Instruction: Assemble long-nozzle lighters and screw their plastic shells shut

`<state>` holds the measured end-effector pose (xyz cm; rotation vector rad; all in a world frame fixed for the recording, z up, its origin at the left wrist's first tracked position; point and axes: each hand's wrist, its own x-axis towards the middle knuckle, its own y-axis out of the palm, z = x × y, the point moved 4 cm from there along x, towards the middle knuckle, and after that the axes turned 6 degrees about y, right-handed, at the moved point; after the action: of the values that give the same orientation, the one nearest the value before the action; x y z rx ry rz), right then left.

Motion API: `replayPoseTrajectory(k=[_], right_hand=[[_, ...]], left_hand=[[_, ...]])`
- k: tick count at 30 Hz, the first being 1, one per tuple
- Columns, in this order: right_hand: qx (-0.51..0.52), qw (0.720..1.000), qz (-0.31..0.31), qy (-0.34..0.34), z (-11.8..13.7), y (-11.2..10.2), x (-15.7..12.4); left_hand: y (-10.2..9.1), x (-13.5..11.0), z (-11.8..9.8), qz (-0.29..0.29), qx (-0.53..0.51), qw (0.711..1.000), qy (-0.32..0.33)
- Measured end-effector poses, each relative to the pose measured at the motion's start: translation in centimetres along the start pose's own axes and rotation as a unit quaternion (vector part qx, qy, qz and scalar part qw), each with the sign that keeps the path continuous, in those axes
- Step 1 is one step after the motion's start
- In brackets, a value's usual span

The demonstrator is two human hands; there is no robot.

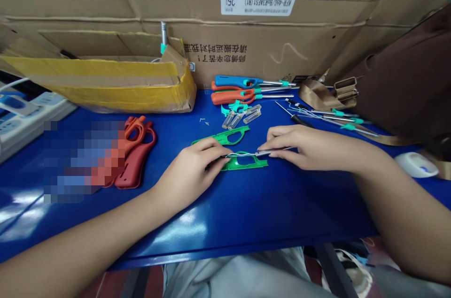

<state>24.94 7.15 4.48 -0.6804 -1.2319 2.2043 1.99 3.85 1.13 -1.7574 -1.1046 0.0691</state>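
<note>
My left hand (200, 162) is closed in a pinch where a thin white wire (241, 154) enters its fingers; anything else in that pinch is hidden. The wire runs right to a metal lighter tube (264, 152), which my right hand (294, 145) grips between thumb and fingers. Beneath the wire lies a green lighter shell half (259, 164), partly covered by my left fingers. A second green shell half (225, 138) rests just behind it. Clear plastic fuel tanks (230, 119) and teal small parts (237, 107) lie farther back.
Assembled blue (230, 82) and orange lighters (229, 97) lie at the back. Red lighter shells (132, 166) are at left, beside a blurred patch. A taped cardboard box (141, 87) stands behind them. Metal tubes with wires (338, 115), a screwdriver (299, 120) and a white object (416, 164) are at right.
</note>
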Motion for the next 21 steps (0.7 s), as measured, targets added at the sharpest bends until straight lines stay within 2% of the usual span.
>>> replayPoseTrajectory(k=[5, 15, 21], right_hand=[[0.032, 0.998, -0.005, 0.049, -0.04, -0.24, -0.29], [-0.008, 0.997, 0.037, 0.074, -0.64, -0.15, -0.51], [-0.016, 0.997, 0.045, 0.066, -0.47, 0.55, -0.33]], left_hand=[[-0.18, -0.02, -0.19, -0.019, 0.017, 0.999, 0.023], [0.26, 0.04, -0.83, -0.005, -0.015, 0.996, 0.089], [0.33, -0.01, -0.79, 0.003, -0.021, 0.996, 0.092]])
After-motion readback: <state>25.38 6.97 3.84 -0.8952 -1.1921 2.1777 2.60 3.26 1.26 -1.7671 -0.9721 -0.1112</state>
